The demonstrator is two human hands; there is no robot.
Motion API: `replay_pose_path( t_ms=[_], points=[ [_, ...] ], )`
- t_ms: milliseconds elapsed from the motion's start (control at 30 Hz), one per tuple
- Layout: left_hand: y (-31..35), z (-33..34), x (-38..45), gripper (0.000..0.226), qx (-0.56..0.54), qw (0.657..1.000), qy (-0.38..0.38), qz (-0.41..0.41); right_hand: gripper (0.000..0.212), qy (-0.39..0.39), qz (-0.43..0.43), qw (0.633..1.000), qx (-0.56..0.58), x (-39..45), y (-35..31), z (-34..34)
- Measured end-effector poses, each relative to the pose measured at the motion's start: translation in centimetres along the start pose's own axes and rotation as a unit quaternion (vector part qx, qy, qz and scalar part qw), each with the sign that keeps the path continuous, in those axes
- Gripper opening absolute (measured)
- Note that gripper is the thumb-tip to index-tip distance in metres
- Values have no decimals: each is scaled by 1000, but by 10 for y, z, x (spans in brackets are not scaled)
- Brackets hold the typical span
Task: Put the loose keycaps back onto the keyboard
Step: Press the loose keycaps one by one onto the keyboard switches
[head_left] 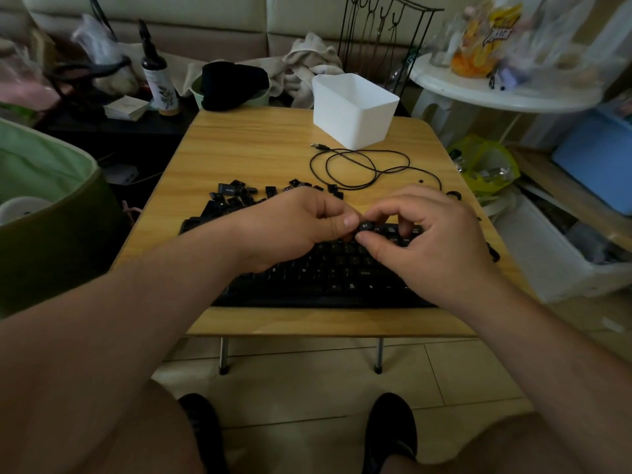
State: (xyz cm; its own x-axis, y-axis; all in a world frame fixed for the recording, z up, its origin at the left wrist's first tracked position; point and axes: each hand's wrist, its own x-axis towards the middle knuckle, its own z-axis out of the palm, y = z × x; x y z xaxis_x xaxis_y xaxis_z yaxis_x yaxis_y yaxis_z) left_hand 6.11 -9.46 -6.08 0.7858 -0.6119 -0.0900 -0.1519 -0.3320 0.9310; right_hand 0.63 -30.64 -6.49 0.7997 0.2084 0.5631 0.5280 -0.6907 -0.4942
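Observation:
A black keyboard point(328, 275) lies across the small wooden table point(260, 148). Several loose black keycaps point(239, 195) are scattered behind its left end. Both hands hover over the keyboard's upper rows. My right hand point(427, 241) pinches one black keycap point(366, 226) between thumb and fingertips. My left hand point(294, 227) is curled beside it, and its thumb tip touches the same keycap from the left. The hands hide much of the keyboard's upper rows.
The keyboard's black cable point(359, 165) coils on the table behind the hands. A white plastic bin point(352, 111) stands at the far edge. A green basket point(41, 200) sits left of the table, a white round table point(496, 87) and storage boxes to the right.

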Motion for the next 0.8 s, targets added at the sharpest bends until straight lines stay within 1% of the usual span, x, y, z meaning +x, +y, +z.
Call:
replay_pose_path(
  t_ms=[100,200,300,333,467,633,800],
  points=[
    [-3,-1,1,16,-9,1000,3,0,28,-5,3,1000,17,0,1,1],
    [-4,-1,2,17,-7,1000,-3,-4,32,-28,-1,999,37,-1,2,3],
    [-4,0,2,17,-8,1000,0,-8,35,-27,-5,999,22,0,0,3],
    [-4,1,2,16,-16,1000,2,-7,35,-17,-3,1000,9,1,1,2],
    [-2,-2,3,14,-47,999,3,-7,23,12,3,1000,-22,5,2,0],
    [-4,-3,3,22,-44,999,8,-11,27,-2,11,1000,0,4,1,2],
    [-3,-3,3,23,-57,998,5,-17,23,9,7,1000,-18,6,-2,2]
  ],
)
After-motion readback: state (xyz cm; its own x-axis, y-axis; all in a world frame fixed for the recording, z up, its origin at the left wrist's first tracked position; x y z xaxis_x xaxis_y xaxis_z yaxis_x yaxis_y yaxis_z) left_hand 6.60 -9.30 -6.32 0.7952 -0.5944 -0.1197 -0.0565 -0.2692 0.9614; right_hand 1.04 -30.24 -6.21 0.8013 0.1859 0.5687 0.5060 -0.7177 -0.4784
